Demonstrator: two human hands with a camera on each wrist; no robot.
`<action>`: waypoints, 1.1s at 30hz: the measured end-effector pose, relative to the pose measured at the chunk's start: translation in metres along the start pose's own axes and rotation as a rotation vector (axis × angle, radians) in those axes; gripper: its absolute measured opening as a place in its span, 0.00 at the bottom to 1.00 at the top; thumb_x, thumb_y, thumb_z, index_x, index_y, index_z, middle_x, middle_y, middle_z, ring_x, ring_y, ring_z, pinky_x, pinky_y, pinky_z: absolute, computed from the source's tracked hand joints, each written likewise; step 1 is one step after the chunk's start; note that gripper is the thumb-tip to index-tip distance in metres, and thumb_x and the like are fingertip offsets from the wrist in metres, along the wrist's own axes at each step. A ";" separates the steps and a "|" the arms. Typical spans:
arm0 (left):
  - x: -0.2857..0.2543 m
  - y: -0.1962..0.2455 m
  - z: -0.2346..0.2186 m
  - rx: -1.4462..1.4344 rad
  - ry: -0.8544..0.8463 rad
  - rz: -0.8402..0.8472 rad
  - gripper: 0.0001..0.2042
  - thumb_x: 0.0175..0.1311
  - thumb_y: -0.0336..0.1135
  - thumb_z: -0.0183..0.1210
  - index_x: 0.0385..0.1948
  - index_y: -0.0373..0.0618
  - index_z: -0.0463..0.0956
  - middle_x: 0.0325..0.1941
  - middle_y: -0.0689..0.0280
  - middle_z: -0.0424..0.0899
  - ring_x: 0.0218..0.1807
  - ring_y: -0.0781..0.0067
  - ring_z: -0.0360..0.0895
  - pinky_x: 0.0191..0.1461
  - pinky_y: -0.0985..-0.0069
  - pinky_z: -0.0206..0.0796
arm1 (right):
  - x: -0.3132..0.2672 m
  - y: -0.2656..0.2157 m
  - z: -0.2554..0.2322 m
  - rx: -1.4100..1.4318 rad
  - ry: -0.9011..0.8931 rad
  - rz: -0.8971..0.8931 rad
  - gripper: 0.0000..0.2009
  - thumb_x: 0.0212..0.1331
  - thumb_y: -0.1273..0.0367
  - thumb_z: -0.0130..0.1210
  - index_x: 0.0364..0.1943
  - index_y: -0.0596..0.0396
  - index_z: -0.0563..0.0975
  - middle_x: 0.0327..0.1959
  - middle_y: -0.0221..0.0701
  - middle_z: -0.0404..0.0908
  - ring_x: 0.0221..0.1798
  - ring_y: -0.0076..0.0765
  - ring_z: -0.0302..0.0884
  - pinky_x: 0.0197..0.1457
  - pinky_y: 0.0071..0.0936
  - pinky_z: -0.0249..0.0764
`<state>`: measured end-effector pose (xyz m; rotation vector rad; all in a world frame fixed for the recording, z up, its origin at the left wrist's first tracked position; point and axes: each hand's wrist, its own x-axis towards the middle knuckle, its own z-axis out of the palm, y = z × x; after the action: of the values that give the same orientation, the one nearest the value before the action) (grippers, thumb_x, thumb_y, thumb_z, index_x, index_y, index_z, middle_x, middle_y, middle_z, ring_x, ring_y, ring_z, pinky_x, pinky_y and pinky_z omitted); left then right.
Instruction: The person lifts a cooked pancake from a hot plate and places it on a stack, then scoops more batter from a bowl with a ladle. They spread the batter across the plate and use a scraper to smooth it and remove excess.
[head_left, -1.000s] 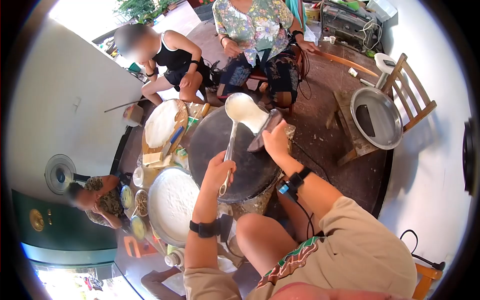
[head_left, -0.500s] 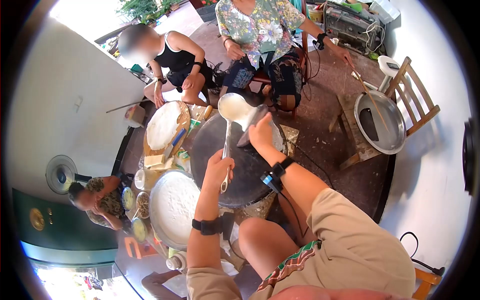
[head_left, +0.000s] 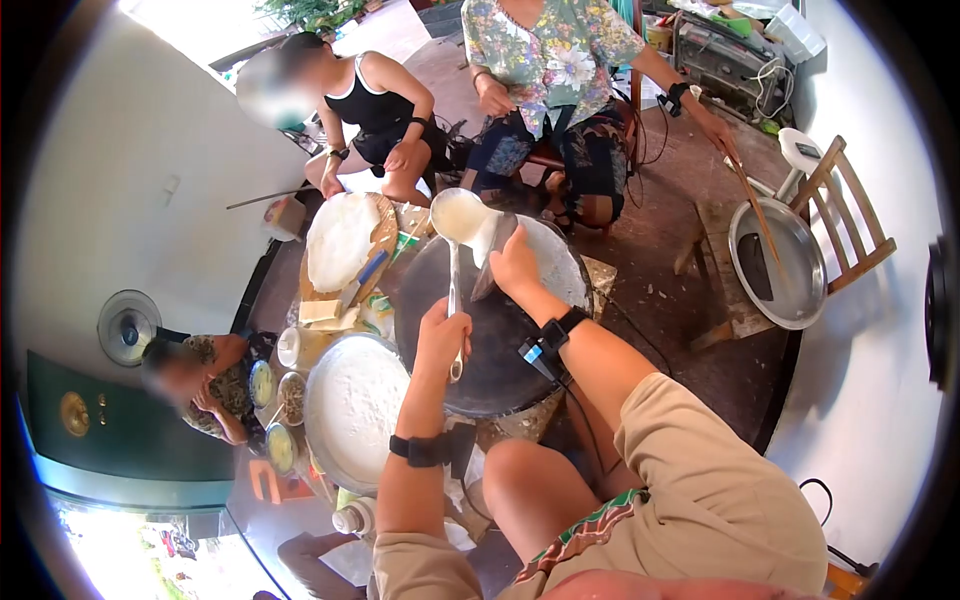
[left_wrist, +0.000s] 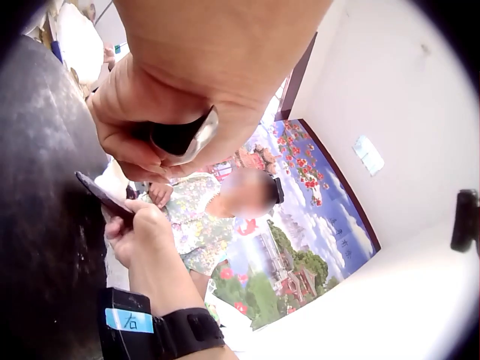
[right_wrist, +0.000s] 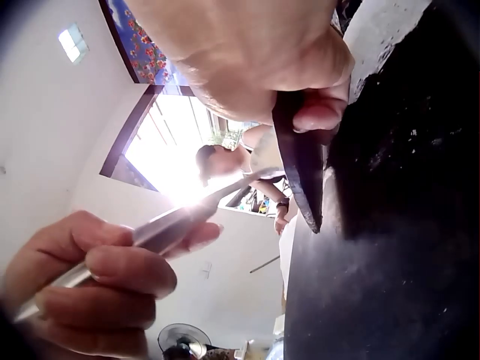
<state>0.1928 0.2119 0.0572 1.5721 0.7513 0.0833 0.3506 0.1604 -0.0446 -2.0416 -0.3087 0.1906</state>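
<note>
My left hand (head_left: 441, 340) grips the handle of a metal ladle (head_left: 455, 290); its bowl, with white batter (head_left: 459, 217) in it, is over the far side of a round dark griddle (head_left: 470, 350). My right hand (head_left: 516, 264) holds a flat dark scraper (head_left: 494, 258) whose edge meets the white batter beside the ladle bowl. A thin whitish layer (head_left: 555, 262) covers the griddle's far right part. In the right wrist view the scraper (right_wrist: 298, 165) stands on edge near the griddle surface, and the left hand (right_wrist: 97, 289) is wrapped round the ladle handle.
Left of the griddle stands a large basin of white batter (head_left: 355, 410); beyond it lie a board with a white flatbread (head_left: 343, 243) and a blue-handled knife (head_left: 364, 277). Two people sit across. A metal basin (head_left: 790, 290) stands on a stool at the right.
The scraper and right hand have moved left and nearer the ladle bowl. A whitish layer shows on the griddle's right. The person opposite has reached a stick into the metal basin.
</note>
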 end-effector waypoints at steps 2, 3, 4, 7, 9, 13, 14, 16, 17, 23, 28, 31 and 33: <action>-0.001 0.000 -0.002 -0.013 0.017 0.002 0.02 0.51 0.26 0.49 0.26 0.44 0.69 0.16 0.68 0.70 0.10 0.78 0.66 0.11 0.80 0.57 | 0.006 0.013 0.004 0.035 0.176 -0.051 0.37 0.52 0.68 0.50 0.63 0.73 0.46 0.44 0.61 0.74 0.44 0.64 0.74 0.50 0.46 0.70; 0.000 -0.001 -0.005 -0.021 0.022 0.007 0.02 0.51 0.26 0.49 0.26 0.44 0.68 0.16 0.68 0.70 0.10 0.78 0.66 0.11 0.80 0.57 | 0.009 0.020 0.001 0.007 0.293 -0.070 0.37 0.52 0.68 0.50 0.63 0.73 0.46 0.44 0.60 0.74 0.44 0.63 0.74 0.50 0.46 0.70; 0.000 -0.003 -0.007 -0.027 0.026 0.011 0.02 0.51 0.26 0.49 0.26 0.44 0.68 0.16 0.68 0.70 0.10 0.78 0.66 0.11 0.80 0.57 | 0.003 0.009 -0.012 -0.020 0.409 -0.089 0.37 0.52 0.68 0.50 0.63 0.74 0.47 0.44 0.60 0.74 0.43 0.63 0.75 0.50 0.46 0.70; 0.001 -0.003 -0.008 0.011 0.059 0.007 0.02 0.50 0.26 0.48 0.26 0.43 0.68 0.16 0.68 0.70 0.10 0.78 0.66 0.11 0.79 0.57 | 0.004 0.001 -0.012 -0.043 0.244 0.061 0.36 0.53 0.68 0.49 0.63 0.74 0.46 0.44 0.58 0.75 0.42 0.59 0.76 0.47 0.46 0.70; 0.002 -0.004 -0.008 0.012 0.074 0.017 0.02 0.50 0.25 0.48 0.26 0.43 0.68 0.16 0.68 0.70 0.10 0.78 0.66 0.11 0.79 0.57 | 0.010 0.004 0.017 -0.035 0.191 -0.019 0.36 0.53 0.69 0.48 0.63 0.73 0.46 0.44 0.58 0.75 0.42 0.60 0.76 0.47 0.47 0.71; 0.004 -0.010 -0.011 0.010 0.099 0.041 0.04 0.50 0.25 0.48 0.28 0.43 0.69 0.17 0.68 0.70 0.10 0.78 0.66 0.12 0.79 0.57 | 0.013 0.001 0.035 -0.020 0.104 -0.160 0.35 0.53 0.69 0.47 0.63 0.73 0.46 0.42 0.61 0.75 0.39 0.64 0.76 0.45 0.50 0.71; 0.003 -0.011 -0.012 0.006 0.112 0.043 0.05 0.50 0.25 0.47 0.28 0.41 0.69 0.16 0.68 0.70 0.10 0.77 0.66 0.12 0.79 0.57 | 0.016 0.007 0.035 -0.048 0.177 -0.187 0.35 0.53 0.69 0.47 0.63 0.73 0.46 0.42 0.61 0.75 0.39 0.63 0.76 0.45 0.50 0.71; -0.001 -0.011 -0.013 -0.007 0.137 0.047 0.06 0.50 0.26 0.47 0.29 0.39 0.69 0.15 0.68 0.69 0.10 0.77 0.66 0.14 0.78 0.57 | 0.012 0.002 0.011 0.026 0.274 -0.151 0.35 0.54 0.69 0.47 0.63 0.73 0.47 0.44 0.61 0.74 0.41 0.63 0.75 0.49 0.50 0.70; -0.001 -0.013 -0.014 0.007 0.148 0.054 0.06 0.50 0.26 0.47 0.29 0.39 0.69 0.15 0.68 0.69 0.10 0.77 0.66 0.14 0.78 0.57 | 0.007 -0.011 -0.010 0.056 0.202 -0.031 0.35 0.54 0.68 0.48 0.63 0.73 0.47 0.45 0.61 0.74 0.42 0.63 0.75 0.50 0.50 0.69; -0.004 -0.018 -0.017 0.106 0.204 0.068 0.07 0.49 0.27 0.47 0.30 0.38 0.70 0.16 0.67 0.69 0.10 0.76 0.66 0.15 0.77 0.58 | 0.010 -0.007 0.039 -0.037 -0.030 -0.146 0.34 0.54 0.67 0.47 0.62 0.72 0.49 0.44 0.62 0.73 0.44 0.65 0.74 0.52 0.51 0.68; -0.011 -0.026 -0.029 0.151 0.256 0.069 0.09 0.50 0.27 0.47 0.33 0.36 0.71 0.17 0.66 0.70 0.12 0.76 0.66 0.16 0.76 0.60 | 0.013 -0.012 0.018 -0.041 -0.097 -0.139 0.33 0.51 0.66 0.50 0.60 0.67 0.52 0.39 0.62 0.75 0.41 0.67 0.73 0.47 0.53 0.69; -0.020 -0.027 -0.030 0.107 0.266 0.081 0.10 0.50 0.28 0.48 0.34 0.36 0.71 0.17 0.66 0.70 0.12 0.75 0.66 0.17 0.76 0.61 | 0.021 -0.010 0.001 -0.060 0.172 -0.065 0.30 0.54 0.68 0.48 0.60 0.67 0.53 0.40 0.58 0.76 0.41 0.63 0.75 0.45 0.51 0.70; -0.022 -0.027 -0.030 0.108 0.272 0.068 0.11 0.49 0.28 0.48 0.35 0.37 0.71 0.17 0.66 0.71 0.13 0.75 0.67 0.17 0.75 0.61 | 0.024 -0.014 0.003 -0.060 0.194 -0.053 0.29 0.53 0.68 0.48 0.59 0.66 0.56 0.41 0.59 0.76 0.43 0.62 0.75 0.47 0.50 0.70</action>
<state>0.1503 0.2256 0.0463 1.7098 0.9266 0.3156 0.3709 0.1762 -0.0338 -2.0901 -0.2498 -0.0498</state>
